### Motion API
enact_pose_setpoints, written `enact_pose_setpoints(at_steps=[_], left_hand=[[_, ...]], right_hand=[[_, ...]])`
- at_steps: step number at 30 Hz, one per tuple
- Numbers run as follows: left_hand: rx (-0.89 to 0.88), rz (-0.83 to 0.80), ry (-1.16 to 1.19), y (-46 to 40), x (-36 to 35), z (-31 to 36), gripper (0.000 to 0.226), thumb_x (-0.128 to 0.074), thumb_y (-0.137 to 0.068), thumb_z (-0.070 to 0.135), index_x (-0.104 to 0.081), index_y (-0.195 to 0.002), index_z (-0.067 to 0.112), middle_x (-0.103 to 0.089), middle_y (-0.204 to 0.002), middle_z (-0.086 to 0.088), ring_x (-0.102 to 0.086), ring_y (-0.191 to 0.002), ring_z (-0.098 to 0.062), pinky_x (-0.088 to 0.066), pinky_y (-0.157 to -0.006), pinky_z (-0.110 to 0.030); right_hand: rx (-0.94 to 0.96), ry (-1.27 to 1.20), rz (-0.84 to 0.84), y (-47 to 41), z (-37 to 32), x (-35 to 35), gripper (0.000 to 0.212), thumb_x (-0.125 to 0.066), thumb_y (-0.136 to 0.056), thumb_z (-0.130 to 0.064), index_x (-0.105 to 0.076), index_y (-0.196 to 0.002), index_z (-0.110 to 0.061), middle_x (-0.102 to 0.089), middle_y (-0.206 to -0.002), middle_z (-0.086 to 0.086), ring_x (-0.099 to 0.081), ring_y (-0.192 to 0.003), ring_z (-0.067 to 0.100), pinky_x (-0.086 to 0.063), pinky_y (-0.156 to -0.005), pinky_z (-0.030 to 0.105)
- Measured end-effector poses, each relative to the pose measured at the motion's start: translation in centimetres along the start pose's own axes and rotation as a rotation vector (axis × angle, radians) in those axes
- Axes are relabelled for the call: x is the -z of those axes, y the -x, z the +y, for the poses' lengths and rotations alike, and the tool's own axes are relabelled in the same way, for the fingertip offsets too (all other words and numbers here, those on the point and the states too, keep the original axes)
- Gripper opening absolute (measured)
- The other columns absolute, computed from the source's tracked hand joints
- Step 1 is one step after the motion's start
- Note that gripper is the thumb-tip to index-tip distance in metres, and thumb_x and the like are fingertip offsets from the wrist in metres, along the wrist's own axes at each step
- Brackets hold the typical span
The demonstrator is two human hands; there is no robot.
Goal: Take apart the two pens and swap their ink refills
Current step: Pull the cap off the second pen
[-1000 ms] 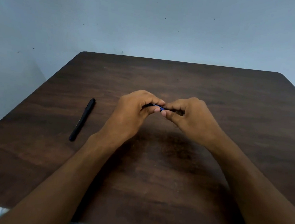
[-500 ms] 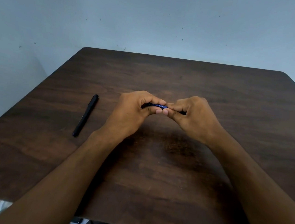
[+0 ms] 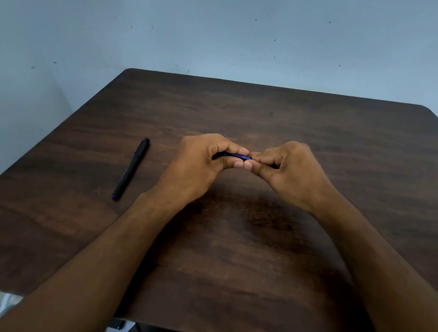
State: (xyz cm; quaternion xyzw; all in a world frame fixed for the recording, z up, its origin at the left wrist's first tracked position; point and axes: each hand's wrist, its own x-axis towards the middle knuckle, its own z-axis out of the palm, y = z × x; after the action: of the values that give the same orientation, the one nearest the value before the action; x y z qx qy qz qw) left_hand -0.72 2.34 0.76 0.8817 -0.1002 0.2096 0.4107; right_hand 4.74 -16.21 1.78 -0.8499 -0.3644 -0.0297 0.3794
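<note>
- A black pen (image 3: pixel 130 169) is left lying at nine o'clock on the desk (image 3: pixel 257 262).
- The blue pen (image 3: pixel 236 155), mid-desk, is gripped by the left hand (image 3: pixel 199 165) and the right hand (image 3: pixel 289 172).
- Opposite twisting along the barrel's axis is advised, without bending.

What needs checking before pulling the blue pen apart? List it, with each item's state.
1. Left hand grips one end of the blue pen: ok.
2. Right hand grips the other end: ok.
3. Pen held above the table, level between the hands: ok.
4. Barrel joint already loosened: cannot tell, fingers cover most of the pen.
5. Black pen lies flat on the table to the left, apart from both hands: ok.
6. Bare tabletop under the hands to catch parts: ok.
</note>
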Motion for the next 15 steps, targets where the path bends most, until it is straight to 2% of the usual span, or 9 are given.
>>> enact_pose_setpoints(at_steps=[3,7,12,15], left_hand=[[-0.011,0.005,-0.004,-0.01,-0.02,0.07,0.026,-0.076,-0.080,0.020,-0.076,-0.105,0.015,-0.066,-0.090,0.019,-0.061,-0.088,0.016,-0.045,-0.078,-0.003],[-0.008,0.013,-0.007,-0.03,0.08,0.10,0.025,-0.076,-0.080,0.021,-0.076,-0.105,0.017,-0.066,-0.091,0.019,-0.062,-0.089,0.015,-0.046,-0.078,-0.003],[0.000,0.029,-0.007,-0.04,0.15,-0.12,0.025,-0.078,-0.078,0.020,-0.076,-0.104,0.017,-0.067,-0.091,0.020,-0.063,-0.089,0.014,-0.046,-0.078,-0.003],[0.002,0.007,-0.021,0.02,0.08,-0.35,0.028,-0.078,-0.077,0.021,-0.076,-0.105,0.019,-0.068,-0.093,0.019,-0.063,-0.090,0.013,-0.046,-0.080,-0.005]], right_hand=[[-0.011,-0.004,-0.003,0.06,-0.05,0.08,0.020,-0.069,-0.089,-0.032,-0.079,-0.099,-0.019,-0.078,-0.093,-0.006,-0.073,-0.075,0.008,-0.060,-0.071,0.032],[-0.016,-0.012,0.011,0.18,0.10,0.05,0.021,-0.070,-0.089,-0.034,-0.078,-0.102,-0.020,-0.078,-0.097,-0.005,-0.075,-0.082,0.016,-0.061,-0.075,0.040],[-0.022,-0.004,0.010,0.39,-0.03,-0.01,0.021,-0.070,-0.089,-0.035,-0.077,-0.106,-0.024,-0.076,-0.103,-0.009,-0.075,-0.084,0.012,-0.061,-0.079,0.038],[-0.065,0.018,-0.025,0.29,-0.29,0.19,0.023,-0.070,-0.089,-0.039,-0.077,-0.107,-0.026,-0.078,-0.094,-0.003,-0.074,-0.074,0.015,-0.061,-0.069,0.034]])
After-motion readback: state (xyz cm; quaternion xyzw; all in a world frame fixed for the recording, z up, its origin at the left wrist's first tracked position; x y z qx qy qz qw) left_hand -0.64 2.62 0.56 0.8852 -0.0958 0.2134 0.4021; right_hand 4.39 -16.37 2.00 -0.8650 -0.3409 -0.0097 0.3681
